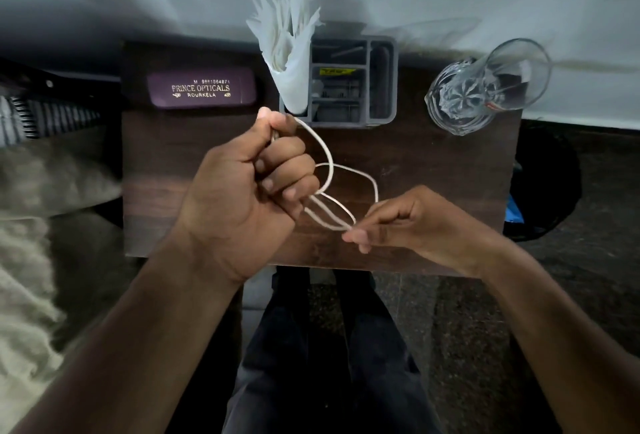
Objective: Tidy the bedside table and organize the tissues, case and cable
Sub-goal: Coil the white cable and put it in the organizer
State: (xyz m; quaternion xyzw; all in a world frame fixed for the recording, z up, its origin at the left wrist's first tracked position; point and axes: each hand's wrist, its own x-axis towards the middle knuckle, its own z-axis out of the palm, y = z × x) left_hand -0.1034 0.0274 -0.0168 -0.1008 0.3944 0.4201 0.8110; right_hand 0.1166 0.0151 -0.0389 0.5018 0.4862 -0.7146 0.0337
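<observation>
Case (202, 87): flat at table (433, 156) rear-left edge, parked clear of work. Your left hand (242, 187): fist closed round gathered cable (330, 170) coils over table centre, anchoring bundle. Tissues (287, 52): upright in organizer (381, 80) left slot, rear edge, stowed. Your right hand (408, 222): fingertips pinch loop ends, likely feeding next turn. Glass (485, 87): rear-right corner.

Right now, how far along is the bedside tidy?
Done, by the look of it: tissues stand in the grey organizer; the purple spectacle case lies squared beside it. In hand: left hand grips the white cable loops, right hand pinches them. Left: finish coiling, stow the cable.
</observation>
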